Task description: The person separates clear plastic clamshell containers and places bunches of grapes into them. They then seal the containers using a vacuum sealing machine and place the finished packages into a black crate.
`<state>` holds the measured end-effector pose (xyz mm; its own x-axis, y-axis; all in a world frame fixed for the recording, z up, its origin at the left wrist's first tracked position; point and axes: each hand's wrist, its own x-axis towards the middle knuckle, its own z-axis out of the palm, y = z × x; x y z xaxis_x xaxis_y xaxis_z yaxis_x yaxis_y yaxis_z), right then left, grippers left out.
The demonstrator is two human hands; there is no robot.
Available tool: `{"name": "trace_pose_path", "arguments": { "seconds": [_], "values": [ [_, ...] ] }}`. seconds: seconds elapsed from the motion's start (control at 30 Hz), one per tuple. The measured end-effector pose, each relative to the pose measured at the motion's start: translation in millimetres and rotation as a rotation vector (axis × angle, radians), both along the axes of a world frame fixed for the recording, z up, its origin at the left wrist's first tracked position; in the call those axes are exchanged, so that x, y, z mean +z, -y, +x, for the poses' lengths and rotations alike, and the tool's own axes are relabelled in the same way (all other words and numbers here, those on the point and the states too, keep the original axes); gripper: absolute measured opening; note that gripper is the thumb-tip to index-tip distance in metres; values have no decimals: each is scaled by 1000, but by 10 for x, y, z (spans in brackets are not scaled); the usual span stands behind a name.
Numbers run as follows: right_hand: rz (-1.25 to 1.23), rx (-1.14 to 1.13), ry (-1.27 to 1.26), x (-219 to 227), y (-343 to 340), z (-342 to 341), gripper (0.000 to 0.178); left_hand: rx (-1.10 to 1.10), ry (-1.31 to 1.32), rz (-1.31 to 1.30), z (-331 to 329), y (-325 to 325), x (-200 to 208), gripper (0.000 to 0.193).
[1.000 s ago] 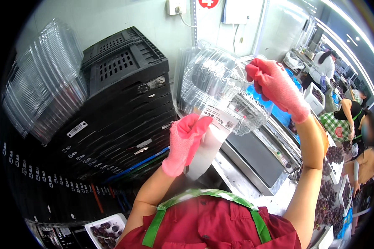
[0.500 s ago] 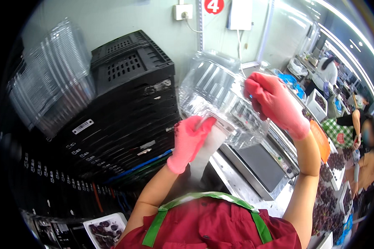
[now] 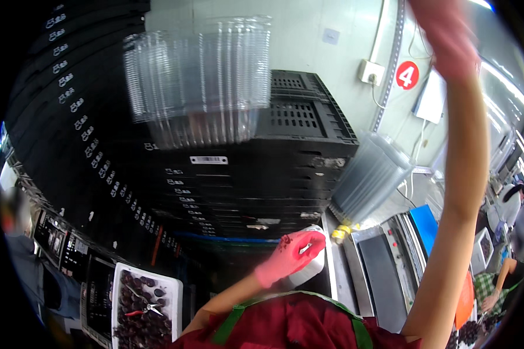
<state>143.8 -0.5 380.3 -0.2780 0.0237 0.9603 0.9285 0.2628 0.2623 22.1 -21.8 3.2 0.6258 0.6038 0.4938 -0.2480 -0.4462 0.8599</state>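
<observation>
A tall stack of black crates [image 3: 250, 189] fills the left and middle before me, with clear plastic boxes [image 3: 198, 75] on top. To the right is a metal machine with a dark plate [image 3: 384, 276]; farther, beside the crates, more clear boxes [image 3: 370, 180] lean. Near left, a white tray [image 3: 176, 302] holds dark fruit [image 3: 135, 291]. My right hand [image 3: 448, 43], gloved pink, is raised far right, blurred, fingers cut off, so I cannot tell its grip. My left hand [image 3: 294, 254], gloved too, pinches a white strip [image 3: 313, 269] near the middle, just left of the machine. Small clippers [image 3: 150, 309] lie on the fruit.
</observation>
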Motion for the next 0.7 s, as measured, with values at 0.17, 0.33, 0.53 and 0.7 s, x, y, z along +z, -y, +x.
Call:
{"name": "trace_pose_path", "arguments": {
  "seconds": [0.17, 0.33, 0.53, 0.7],
  "values": [
    [-54, -13, 431, -6, -1040, -871, 28, 155, -53, -64, -310, -41, -171, 17],
    [-956, 211, 269, -215, -1173, -899, 30, 186, -46, -334, -472, -58, -269, 17],
    [-485, 442, 42, -648, -1107, -699, 35, 24, -58, -409, -261, -45, -249, 18],
    [-222, 474, -158, -1685, -362, 279, 30, -112, 16, -408, -37, 20, -215, 24]
  ]
}}
